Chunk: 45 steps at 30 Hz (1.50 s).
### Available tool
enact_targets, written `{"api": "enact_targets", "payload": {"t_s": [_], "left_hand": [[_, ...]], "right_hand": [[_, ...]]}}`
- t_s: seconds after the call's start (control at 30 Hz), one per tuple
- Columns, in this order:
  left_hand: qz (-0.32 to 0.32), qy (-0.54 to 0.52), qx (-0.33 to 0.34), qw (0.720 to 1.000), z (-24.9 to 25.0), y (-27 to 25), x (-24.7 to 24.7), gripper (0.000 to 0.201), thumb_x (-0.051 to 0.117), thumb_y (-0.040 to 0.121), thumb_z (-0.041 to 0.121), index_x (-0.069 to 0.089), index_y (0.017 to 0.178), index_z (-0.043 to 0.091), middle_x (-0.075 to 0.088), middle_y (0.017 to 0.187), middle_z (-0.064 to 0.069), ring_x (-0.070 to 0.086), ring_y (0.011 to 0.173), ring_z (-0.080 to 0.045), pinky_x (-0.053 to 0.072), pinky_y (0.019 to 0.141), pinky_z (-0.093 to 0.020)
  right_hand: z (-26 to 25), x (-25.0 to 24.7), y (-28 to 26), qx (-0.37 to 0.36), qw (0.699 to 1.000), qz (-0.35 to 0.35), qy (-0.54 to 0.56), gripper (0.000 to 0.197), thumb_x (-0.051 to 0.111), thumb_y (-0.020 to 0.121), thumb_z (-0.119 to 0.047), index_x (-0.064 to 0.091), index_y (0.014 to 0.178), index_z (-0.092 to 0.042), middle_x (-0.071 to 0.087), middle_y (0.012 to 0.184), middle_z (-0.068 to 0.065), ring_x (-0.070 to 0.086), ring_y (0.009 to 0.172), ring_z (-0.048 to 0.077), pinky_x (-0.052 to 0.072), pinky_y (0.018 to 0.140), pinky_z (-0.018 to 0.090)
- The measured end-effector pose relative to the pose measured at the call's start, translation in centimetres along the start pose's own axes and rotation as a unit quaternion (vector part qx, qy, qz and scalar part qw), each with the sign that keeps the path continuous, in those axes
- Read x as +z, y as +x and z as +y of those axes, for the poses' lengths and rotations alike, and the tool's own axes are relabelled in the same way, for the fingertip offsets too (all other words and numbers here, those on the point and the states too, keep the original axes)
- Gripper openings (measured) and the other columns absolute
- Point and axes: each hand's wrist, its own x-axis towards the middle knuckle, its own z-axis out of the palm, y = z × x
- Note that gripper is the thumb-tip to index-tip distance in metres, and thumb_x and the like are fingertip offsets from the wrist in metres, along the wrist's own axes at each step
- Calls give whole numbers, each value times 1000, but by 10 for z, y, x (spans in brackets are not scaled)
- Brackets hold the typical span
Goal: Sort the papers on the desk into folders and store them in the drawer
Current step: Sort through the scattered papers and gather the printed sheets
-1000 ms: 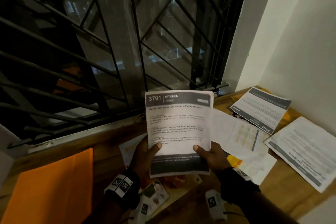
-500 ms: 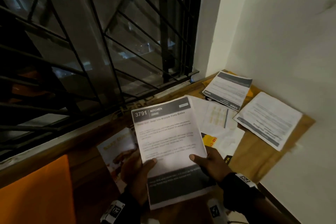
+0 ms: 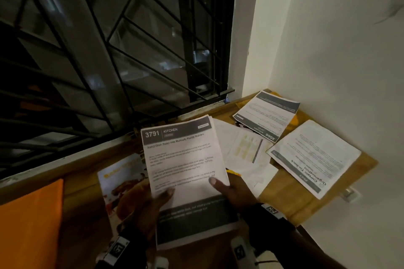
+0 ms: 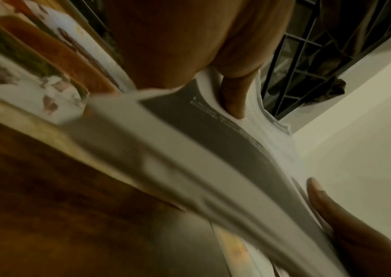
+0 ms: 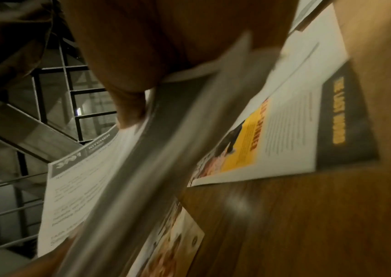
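Both hands hold a small stack of papers (image 3: 185, 172) up over the wooden worktop (image 3: 290, 201). The top page says "3791 KITCHEN" in a dark bar. The left hand (image 3: 150, 207) pinches the stack near its lower left side, with the thumb on top and the other fingers hidden under the paper. The right hand (image 3: 235, 192) pinches the lower right side the same way, thumb pressed on the page. In the left wrist view the stack bends a little where the thumb pushes on it.

More papers lie flat on the worktop. A page with a food picture (image 3: 122, 183) lies under the left hand. A white sheet with pale yellow boxes (image 3: 247, 148) lies just right of the stack. Past it, near the white wall (image 3: 328, 50), lie a page marked "3566" (image 3: 267, 116) and a page about a curtain (image 3: 314, 157). An orange folder (image 3: 30, 223) lies at the far left of the worktop. A dark window with black bars (image 3: 109, 50) stands behind the worktop.
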Motion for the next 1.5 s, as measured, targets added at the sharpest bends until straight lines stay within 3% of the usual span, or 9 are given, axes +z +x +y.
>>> {"api": "enact_targets", "payload": {"t_s": [0.13, 0.2, 0.37, 0.63, 0.83, 1.0, 1.23, 1.33, 1.5], "left_hand": [[106, 87, 105, 985, 9, -3, -6, 31, 63, 90, 3, 61, 112, 24, 74, 104, 14, 68, 95, 0, 52, 84, -26], [152, 152, 102, 971, 4, -4, -19, 34, 61, 91, 0, 56, 118, 19, 65, 116, 8, 62, 108, -7, 45, 94, -20], [246, 64, -12, 967, -6, -14, -45, 26, 76, 81, 31, 68, 105, 29, 67, 113, -4, 60, 111, -32, 45, 100, -57], [245, 13, -64, 967, 6, -19, -59, 13, 68, 86, 23, 58, 92, 27, 60, 94, -2, 57, 92, -26, 46, 89, -48], [210, 69, -69, 973, 29, -9, -72, 9, 56, 97, 18, 52, 89, 20, 60, 91, -9, 58, 77, -19, 40, 60, -27], [177, 77, -80, 978, 49, 10, -85, 9, 51, 100, 20, 47, 92, 22, 54, 87, -6, 52, 72, -18, 41, 64, -34], [129, 84, 14, 988, 48, 28, -113, 24, 56, 97, 21, 56, 120, 19, 68, 106, -5, 68, 92, -24, 58, 67, -37], [107, 42, 37, 993, 46, 36, -123, 34, 58, 95, 23, 58, 130, 23, 68, 122, -11, 67, 108, -35, 55, 86, -60], [82, 9, 0, 997, 43, 56, -136, 30, 58, 96, 29, 61, 125, 24, 65, 125, -15, 61, 117, -42, 52, 88, -61]], "right_hand": [[-9, -29, 34, 4, 986, 12, -169, 33, 44, 100, -49, 69, 96, -27, 74, 89, -3, 72, 76, 16, 58, 73, 34], [-4, -46, 62, -5, 935, -2, -354, 26, 51, 98, -41, 66, 107, -22, 72, 104, 2, 68, 96, 22, 54, 88, 37], [11, -53, 122, 5, 847, -90, -524, 71, 56, 92, -49, 32, 152, -17, 41, 153, 9, 38, 141, 29, 32, 116, 41], [19, -28, 172, 100, 811, -133, -561, 107, 54, 82, -70, 1, 157, -15, 4, 165, 14, 11, 151, 38, 22, 120, 51], [31, -22, 171, 28, 772, -119, -623, 86, 47, 84, -66, 19, 151, -20, 42, 145, 16, 52, 122, 36, 48, 100, 50], [24, -13, 161, -4, 751, -88, -655, 93, 57, 77, -70, 26, 149, -19, 55, 130, 12, 60, 111, 32, 52, 92, 45], [-11, -8, 118, -46, 736, -97, -668, 56, 54, 86, -58, 52, 124, -17, 69, 105, 5, 67, 96, 30, 48, 92, 39], [-16, -13, 78, -88, 743, -135, -650, 41, 47, 93, -41, 54, 126, -18, 65, 123, 8, 59, 121, 30, 28, 117, 50], [-17, -34, 15, -110, 735, -242, -624, 37, 49, 99, -31, 52, 135, -28, 21, 163, -8, -2, 153, 18, -6, 120, 47]]}}
